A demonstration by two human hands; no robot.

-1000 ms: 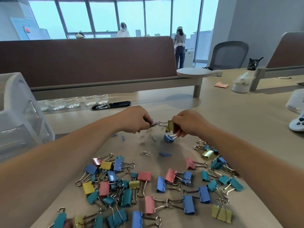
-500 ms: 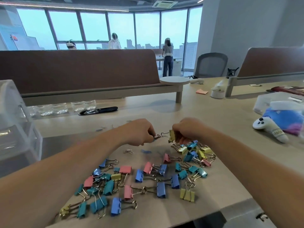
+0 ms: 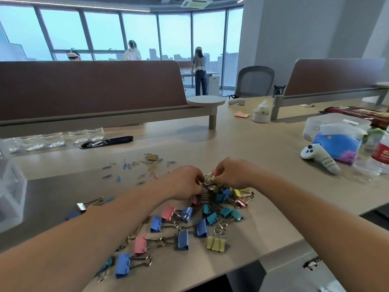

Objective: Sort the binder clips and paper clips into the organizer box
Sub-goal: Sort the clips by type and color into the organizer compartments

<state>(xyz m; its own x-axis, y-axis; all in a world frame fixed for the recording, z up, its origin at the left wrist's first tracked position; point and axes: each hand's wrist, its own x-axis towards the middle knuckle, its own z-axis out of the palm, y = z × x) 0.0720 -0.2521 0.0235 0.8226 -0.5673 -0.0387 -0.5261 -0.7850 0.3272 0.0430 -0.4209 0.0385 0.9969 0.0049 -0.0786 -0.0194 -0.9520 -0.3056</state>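
Binder clips (image 3: 183,239) pink, blue, yellow; desk (image 3: 252,148) beige.

The left arm (image 3: 94,239) and right arm (image 3: 315,218) are bare, and the left grip (image 3: 185,183) and right grip (image 3: 233,172) are bare too.

Small lettering on white controller (image 3: 320,159) handle, white characters on red bottle label (image 3: 382,152), both illegible

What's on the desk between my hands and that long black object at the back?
Scattered silver and blue paper clips and one yellow binder clip, in the head view.
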